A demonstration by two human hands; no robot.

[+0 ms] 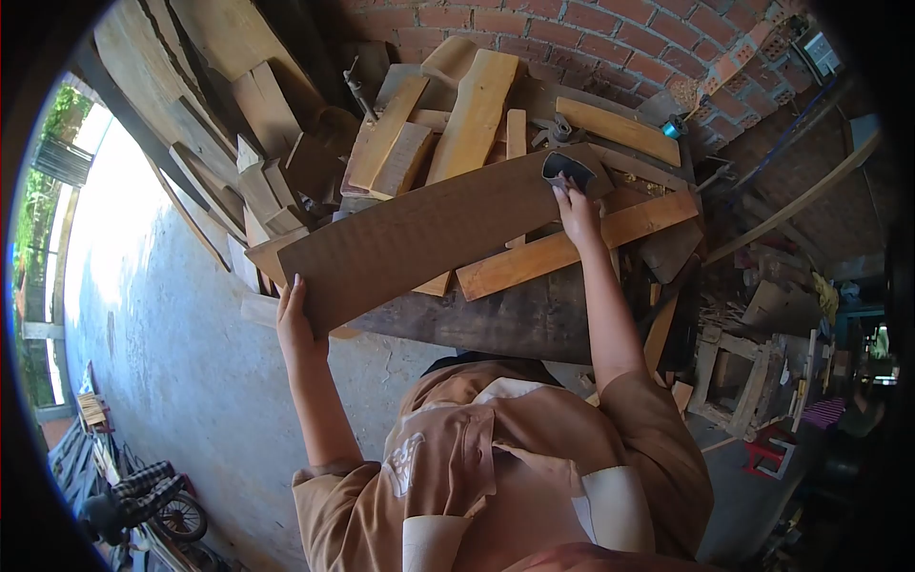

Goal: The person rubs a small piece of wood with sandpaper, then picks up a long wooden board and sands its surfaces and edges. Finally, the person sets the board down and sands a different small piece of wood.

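Observation:
A long brown board [429, 234] lies slantwise over the wood pieces on the workbench [496, 319]. At its left end, my left hand [297, 310] grips the edge, with the fingers at the near corner. My right hand [576, 205] presses a dark sheet, which looks like sandpaper [568, 172], onto the board's right end. Under and in front of the board lies an orange-brown plank [577, 246]. Behind it are lighter planks [477, 110] and a shorter block [402, 160].
Boards [238, 48] lean at the upper left. A brick wall [572, 38] stands behind the bench, with a teal spool [675, 127] near its right corner. Scrap wood and a red stool [767, 450] are at right, a wheel [181, 518] at lower left.

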